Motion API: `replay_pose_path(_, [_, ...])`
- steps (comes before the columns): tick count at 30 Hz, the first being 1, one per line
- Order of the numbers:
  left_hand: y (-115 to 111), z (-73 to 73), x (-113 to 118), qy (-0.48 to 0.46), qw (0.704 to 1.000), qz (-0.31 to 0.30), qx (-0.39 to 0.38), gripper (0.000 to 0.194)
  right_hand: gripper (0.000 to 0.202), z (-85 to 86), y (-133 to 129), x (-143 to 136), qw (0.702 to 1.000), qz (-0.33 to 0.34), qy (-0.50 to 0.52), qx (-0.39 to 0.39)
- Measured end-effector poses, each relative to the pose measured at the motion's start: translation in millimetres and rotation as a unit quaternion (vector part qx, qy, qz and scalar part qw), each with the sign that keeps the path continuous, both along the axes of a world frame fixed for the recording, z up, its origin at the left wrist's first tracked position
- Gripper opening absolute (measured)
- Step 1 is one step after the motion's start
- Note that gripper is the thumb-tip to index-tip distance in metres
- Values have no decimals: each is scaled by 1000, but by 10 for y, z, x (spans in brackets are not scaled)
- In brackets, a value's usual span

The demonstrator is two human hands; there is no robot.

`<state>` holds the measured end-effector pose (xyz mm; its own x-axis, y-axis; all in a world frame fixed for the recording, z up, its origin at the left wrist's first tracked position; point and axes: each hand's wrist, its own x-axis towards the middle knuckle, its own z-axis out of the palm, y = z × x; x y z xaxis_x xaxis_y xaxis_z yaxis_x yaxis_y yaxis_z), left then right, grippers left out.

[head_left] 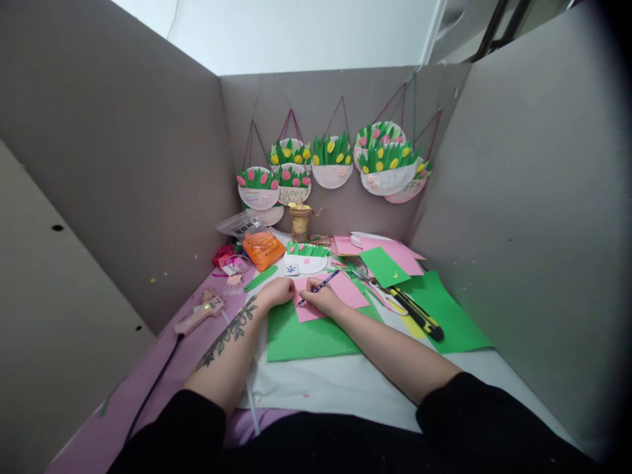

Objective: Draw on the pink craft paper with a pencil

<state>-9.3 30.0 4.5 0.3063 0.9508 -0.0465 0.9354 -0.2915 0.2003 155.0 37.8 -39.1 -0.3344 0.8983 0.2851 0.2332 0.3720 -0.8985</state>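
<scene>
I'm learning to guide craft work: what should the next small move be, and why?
I'd probably draw one short stroke with the pencil. The right hand grips it, tip down at the pink sheet, while the left hand is at the sheet's left edge, well placed to steady it.

Pink sheet (350,289) — green beneath

Half-round flower-basket crafts (332,175) hang by cords against the grey back panel (365,217). Below them, at the back of the worktop (336,388), stands a tan object (299,224), perhaps a wrapped pot. An orange packet (263,249) lies left of it. Nearer the left panel (148,145) rests a pink glue gun (200,316) with a black cable (153,390). On the right, a black-and-yellow cutter (417,313) lies beside scissors (395,305).
</scene>
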Motion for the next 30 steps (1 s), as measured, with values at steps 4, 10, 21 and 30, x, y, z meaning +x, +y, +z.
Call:
replay_pose_path(4, [-1,0,-3,-1,1000,-2,2,21,19,-7,11,-1,1000,-6,2,-5])
replay_pose_path(10, [7,-9,-6,-9,1000,6,-1,20,16,-7,16,2,1000,-11,-3,8])
replay_pose_path(21, [-22,31,11,-10,1000,4,-5,20,16,64,-44,8,1000,-21,22,-2])
replay_pose_path(30, [19,-22,-5,1,1000,-8,5,21,24,127,-94,38,997,-11,59,-41])
